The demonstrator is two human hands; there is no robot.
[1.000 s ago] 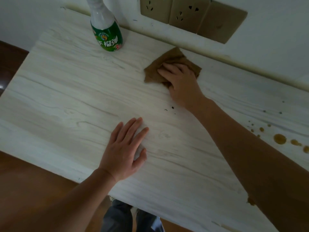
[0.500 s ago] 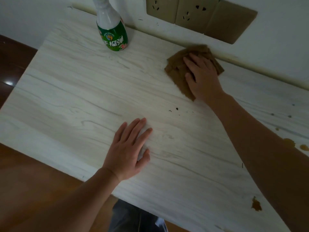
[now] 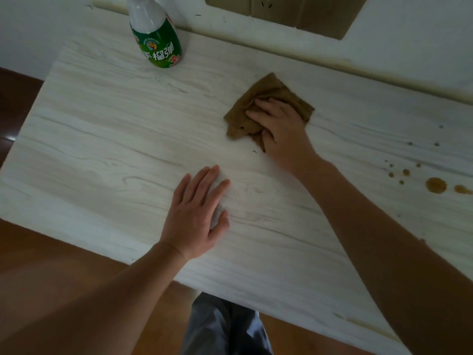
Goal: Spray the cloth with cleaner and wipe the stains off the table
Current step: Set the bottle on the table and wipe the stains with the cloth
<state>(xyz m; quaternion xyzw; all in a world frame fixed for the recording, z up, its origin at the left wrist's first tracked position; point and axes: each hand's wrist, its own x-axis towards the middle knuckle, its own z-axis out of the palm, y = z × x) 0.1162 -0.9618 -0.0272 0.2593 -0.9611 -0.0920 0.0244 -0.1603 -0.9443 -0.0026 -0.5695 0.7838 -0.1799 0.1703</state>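
One clear plastic spray bottle with a green label (image 3: 156, 39) stands upright near the far left corner of the white wood-grain counter (image 3: 107, 129), close to the far edge by the wall; its top is cut off by the frame, and I cannot tell how much liquid is inside it. One crumpled brown cloth (image 3: 266, 98) lies on the counter toward the far edge, to the right of the bottle and well apart from it. The right hand (image 3: 281, 129) lies palm down on the cloth, fingers (image 3: 258, 115) stretched over it and the thumb curled into the near fold, so it presses the cloth flat on the surface more than it grips it. The left hand (image 3: 197, 213) rests flat and open on bare counter near the near edge, fingers together, and it has hold of nothing. Toward the right edge of the counter there is a group of brown stains (image 3: 436, 185): one big round drop, one smaller smear just beside it at the frame edge, and several small dots scattered to the left and farther back; these are well apart from the cloth. A faint brownish streak (image 3: 358, 322) also shows along the near edge at the right. Beige wall sockets (image 3: 276, 6) sit on the wall behind the counter. Below the near edge, brown wooden floor (image 3: 51, 257) and a grey trouser leg (image 3: 225, 329) are visible.
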